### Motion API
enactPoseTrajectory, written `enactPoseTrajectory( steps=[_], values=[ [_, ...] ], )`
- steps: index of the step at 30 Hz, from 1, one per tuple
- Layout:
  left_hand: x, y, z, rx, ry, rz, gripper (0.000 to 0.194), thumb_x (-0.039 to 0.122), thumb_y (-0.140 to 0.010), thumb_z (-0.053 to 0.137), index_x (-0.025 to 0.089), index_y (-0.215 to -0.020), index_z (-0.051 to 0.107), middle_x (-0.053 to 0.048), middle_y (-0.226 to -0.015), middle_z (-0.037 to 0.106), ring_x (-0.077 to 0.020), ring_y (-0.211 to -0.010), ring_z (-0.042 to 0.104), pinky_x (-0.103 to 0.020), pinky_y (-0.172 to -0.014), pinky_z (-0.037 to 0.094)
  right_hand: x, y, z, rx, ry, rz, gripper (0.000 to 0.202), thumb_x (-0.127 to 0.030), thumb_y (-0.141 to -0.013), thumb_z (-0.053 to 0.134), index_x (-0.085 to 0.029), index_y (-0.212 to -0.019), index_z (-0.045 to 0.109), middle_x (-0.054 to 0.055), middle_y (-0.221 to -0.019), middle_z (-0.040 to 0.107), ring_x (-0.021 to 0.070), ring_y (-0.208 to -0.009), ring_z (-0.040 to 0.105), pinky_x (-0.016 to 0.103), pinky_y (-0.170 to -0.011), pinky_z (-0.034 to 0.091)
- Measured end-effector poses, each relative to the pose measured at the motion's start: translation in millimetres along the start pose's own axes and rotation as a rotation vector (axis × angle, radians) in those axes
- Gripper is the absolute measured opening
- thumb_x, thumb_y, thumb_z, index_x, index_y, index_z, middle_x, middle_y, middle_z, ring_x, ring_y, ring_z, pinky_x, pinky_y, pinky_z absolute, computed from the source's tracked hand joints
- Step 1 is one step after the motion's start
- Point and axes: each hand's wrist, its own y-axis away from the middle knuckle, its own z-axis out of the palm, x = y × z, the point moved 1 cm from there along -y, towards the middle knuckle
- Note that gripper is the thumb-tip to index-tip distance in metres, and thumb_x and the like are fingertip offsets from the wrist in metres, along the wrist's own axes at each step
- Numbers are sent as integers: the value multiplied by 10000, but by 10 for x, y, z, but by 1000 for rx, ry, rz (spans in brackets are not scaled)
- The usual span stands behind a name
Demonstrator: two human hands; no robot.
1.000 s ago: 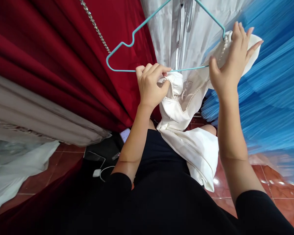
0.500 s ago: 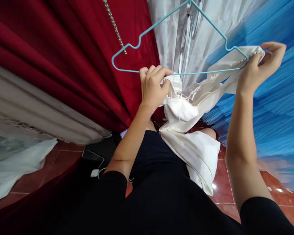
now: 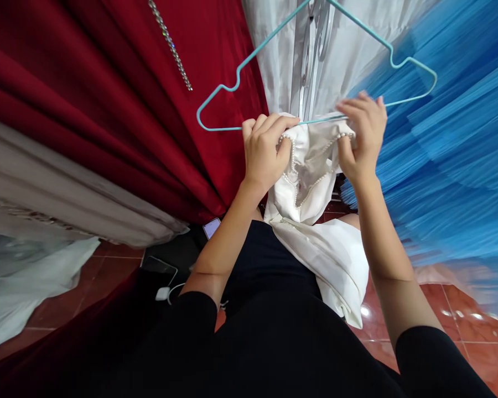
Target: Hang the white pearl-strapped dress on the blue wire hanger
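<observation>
A light-blue hanger hangs in front of me, its lower bar level with both hands. My left hand is closed on the bar and on one side of a white dress with pearl trim. At the dress's other side, my right hand pinches the pearl-trimmed edge with its thumb, fingers raised over the bar. The bodice hangs between my hands, and the skirt lies across my lap.
Red fabric hangs at the left, beside greyish drapery. Blue tulle fills the right. A phone and a white charger lie low at the left, near the red tiled floor.
My right hand has moved left with its side of the dress, from beyond the hanger's right end to the lower bar. The bodice is now gathered between my hands, and the hanger has shifted slightly.
</observation>
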Motion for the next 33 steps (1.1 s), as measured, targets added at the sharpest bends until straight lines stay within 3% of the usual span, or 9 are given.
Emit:
enactPoseTrajectory(
  steps=[2,5,9,14,18,21,26,29,33],
  values=[
    [12,17,-18,11,-27,13,343,154,-948,519,308,-1207,682,-44,-1223,727,-293,-1233,625,-510,-1138,431,9,-60,118,-66,25,-15,449,-693,-969,385,-360,-1071,669,106,-1047,662,308,-1126,470,584,-1123,247],
    [20,99,-40,101,-46,-13,379,129,-941,488,333,-1212,658,-47,-1319,669,-269,-1277,601,-482,-1106,487,55,-85,208,-29,85,-19,504,-693,-1001,319,-335,-1037,672,98,-982,658,267,-992,456,545,-1097,263],
    [-130,331,-46,468,158,-50,271,122,-916,476,248,-1121,603,-90,-1201,610,-228,-1162,625,-408,-968,556,-7,-51,157,-56,174,-19,456,-574,-1046,288,-333,-1092,672,91,-1009,673,283,-1017,518,544,-1087,313],
    [-779,515,-151,720,412,-204,187,30,-828,460,166,-944,516,-10,-886,512,-127,-768,564,-289,-740,494,-101,-7,67,-133,254,4,388,-405,-1051,319,-340,-1200,671,93,-1128,682,306,-1105,560,560,-1114,340],
    [-1243,295,-471,828,371,-367,337,-154,-736,412,182,-759,407,41,-754,392,-73,-653,437,-221,-635,423,-61,-29,48,-143,249,-14,361,-339,-1035,367,-352,-1204,686,87,-1110,688,305,-1099,569,576,-1110,355],
    [-1218,-28,-752,854,309,-337,426,-244,-657,380,176,-726,400,47,-746,390,-56,-672,416,-173,-625,410,-48,-41,26,-143,259,-26,346,-331,-1030,393,-366,-1206,688,84,-1107,693,304,-1094,575,596,-1115,363],
    [-805,-502,-1034,730,245,-93,419,-236,-645,406,163,-762,457,44,-781,439,-39,-603,373,-151,-539,319,-118,-6,20,-111,261,-73,324,-327,-1032,415,-356,-1206,687,72,-1087,681,296,-1082,602,617,-1080,418],
    [-749,-683,-1019,628,230,94,420,-200,-630,498,186,-796,496,41,-796,502,-48,-526,351,-209,-469,254,-171,21,28,-82,261,-114,321,-306,-1028,423,-339,-1200,691,64,-1064,666,286,-1077,620,607,-1059,445],
    [-791,-779,-796,553,196,275,449,-168,-620,629,183,-882,530,69,-844,567,-23,-469,334,-255,-421,193,-214,39,25,-56,297,-131,331,-279,-1017,425,-329,-1194,699,64,-1038,665,275,-1059,625,585,-1047,460]
  ],
)
